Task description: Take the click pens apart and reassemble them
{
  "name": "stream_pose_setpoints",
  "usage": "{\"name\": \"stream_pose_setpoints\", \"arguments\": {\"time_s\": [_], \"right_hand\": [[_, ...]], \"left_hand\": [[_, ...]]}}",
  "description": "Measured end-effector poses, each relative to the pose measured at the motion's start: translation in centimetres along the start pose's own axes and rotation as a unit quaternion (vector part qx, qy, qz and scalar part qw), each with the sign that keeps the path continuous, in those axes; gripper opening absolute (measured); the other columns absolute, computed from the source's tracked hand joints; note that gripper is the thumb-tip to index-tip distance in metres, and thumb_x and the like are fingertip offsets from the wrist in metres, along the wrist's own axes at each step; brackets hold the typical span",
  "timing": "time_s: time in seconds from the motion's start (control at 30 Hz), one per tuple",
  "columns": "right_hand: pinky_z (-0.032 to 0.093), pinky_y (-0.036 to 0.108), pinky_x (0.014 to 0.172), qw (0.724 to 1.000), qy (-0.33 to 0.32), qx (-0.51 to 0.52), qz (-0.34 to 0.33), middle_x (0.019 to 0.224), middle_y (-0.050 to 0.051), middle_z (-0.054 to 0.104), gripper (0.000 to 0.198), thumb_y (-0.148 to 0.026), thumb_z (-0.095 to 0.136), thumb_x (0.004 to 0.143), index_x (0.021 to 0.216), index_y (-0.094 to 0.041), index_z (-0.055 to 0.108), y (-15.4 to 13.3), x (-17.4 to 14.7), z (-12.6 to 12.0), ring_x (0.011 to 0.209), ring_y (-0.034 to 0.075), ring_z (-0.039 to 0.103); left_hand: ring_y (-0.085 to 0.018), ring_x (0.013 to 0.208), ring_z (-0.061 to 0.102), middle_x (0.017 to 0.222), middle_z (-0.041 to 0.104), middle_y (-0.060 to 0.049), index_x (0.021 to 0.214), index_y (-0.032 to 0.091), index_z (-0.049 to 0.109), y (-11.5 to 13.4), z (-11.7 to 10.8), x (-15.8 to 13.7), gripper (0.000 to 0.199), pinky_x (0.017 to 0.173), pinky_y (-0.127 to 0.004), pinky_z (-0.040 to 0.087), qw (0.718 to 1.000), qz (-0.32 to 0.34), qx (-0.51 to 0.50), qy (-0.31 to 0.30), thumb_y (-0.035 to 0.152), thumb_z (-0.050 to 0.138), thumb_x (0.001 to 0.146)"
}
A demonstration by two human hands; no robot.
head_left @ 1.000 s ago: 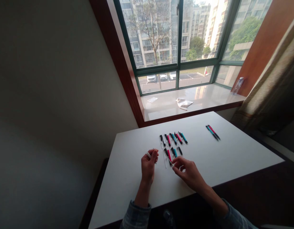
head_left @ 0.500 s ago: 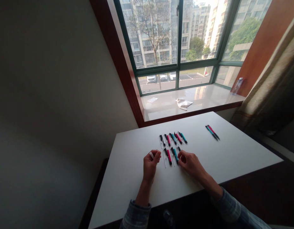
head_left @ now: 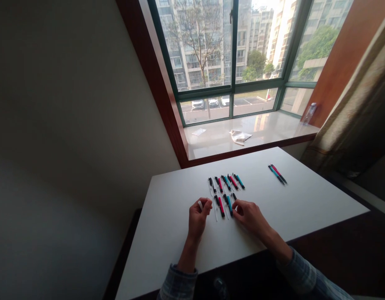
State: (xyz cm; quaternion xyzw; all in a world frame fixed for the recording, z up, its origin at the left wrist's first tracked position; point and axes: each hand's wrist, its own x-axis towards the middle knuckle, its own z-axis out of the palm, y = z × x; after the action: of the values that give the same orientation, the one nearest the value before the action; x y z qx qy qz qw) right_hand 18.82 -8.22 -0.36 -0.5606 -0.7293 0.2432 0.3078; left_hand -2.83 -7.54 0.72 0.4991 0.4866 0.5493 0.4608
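Note:
My left hand [head_left: 198,216] is closed, thumb against fingers, around a small white stick-like piece [head_left: 200,204] that pokes out at the top; its kind is not clear. To the right, my right hand [head_left: 249,214] rests low over the table with thumb and fingertips pinched together. What they hold, if anything, is hidden. Beside those fingertips lie a teal pen barrel [head_left: 230,205] and a black pen part [head_left: 234,196]. Between my hands lies a red pen barrel [head_left: 221,207] with a black end. A thin pen refill [head_left: 215,210] lies just left of it.
Behind my hands runs a row of pen parts, among them a red barrel [head_left: 233,182] and a teal barrel [head_left: 240,181]. Two whole pens [head_left: 277,174] lie farther right on the white table [head_left: 317,200]. A cloth [head_left: 240,137] and a plastic bottle [head_left: 310,113] are on the windowsill.
My left hand has shifted very slightly right, the white piece still in it. My right hand stays pinched at nearly the same spot. The pen parts have not visibly moved.

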Motion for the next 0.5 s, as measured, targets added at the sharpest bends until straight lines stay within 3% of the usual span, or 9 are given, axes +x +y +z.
{"name": "stream_pose_setpoints", "arguments": {"time_s": [0.1,0.27,0.37,0.5], "right_hand": [[0.051,0.030,0.065,0.998,0.032,0.044,-0.033,0.080,0.001,0.071,0.009,-0.021,0.061,0.092,0.092,-0.022,0.070,-0.4,-0.3,-0.3,0.069,0.018,0.066],[0.060,0.033,0.077,0.975,0.080,0.130,-0.159,0.109,0.006,0.073,0.025,-0.018,0.065,0.094,0.118,-0.024,0.067,-2.3,-0.3,-0.4,0.086,0.019,0.070],[0.061,0.036,0.090,0.963,0.072,0.150,-0.213,0.123,0.008,0.071,0.032,-0.017,0.065,0.096,0.126,-0.026,0.065,-3.4,0.1,-0.3,0.102,0.021,0.071],[0.062,0.035,0.091,0.954,0.037,0.165,-0.246,0.121,0.007,0.072,0.033,-0.018,0.066,0.097,0.128,-0.027,0.065,-4.2,0.7,-0.3,0.106,0.021,0.071]], "left_hand": [[-0.011,0.061,0.044,0.069,0.057,0.000,0.082,0.015,0.070,0.0,0.1,0.0,0.031,0.060,-0.024,0.039,1.000,-0.001,0.004,-0.009,0.046,0.073,0.086],[-0.011,0.060,0.041,0.070,0.059,0.000,0.090,0.015,0.076,0.0,0.1,-0.1,0.031,0.058,-0.023,0.036,0.997,-0.005,0.024,-0.068,0.045,0.070,0.089],[-0.011,0.061,0.043,0.077,0.062,-0.002,0.085,0.016,0.076,0.1,0.0,-0.2,0.031,0.059,-0.023,0.036,0.994,0.008,0.033,-0.102,0.044,0.067,0.091],[-0.014,0.068,0.052,0.087,0.066,-0.006,0.079,0.015,0.076,0.2,0.1,-0.2,0.034,0.063,-0.025,0.042,0.988,0.012,0.037,-0.150,0.045,0.068,0.091]]}}
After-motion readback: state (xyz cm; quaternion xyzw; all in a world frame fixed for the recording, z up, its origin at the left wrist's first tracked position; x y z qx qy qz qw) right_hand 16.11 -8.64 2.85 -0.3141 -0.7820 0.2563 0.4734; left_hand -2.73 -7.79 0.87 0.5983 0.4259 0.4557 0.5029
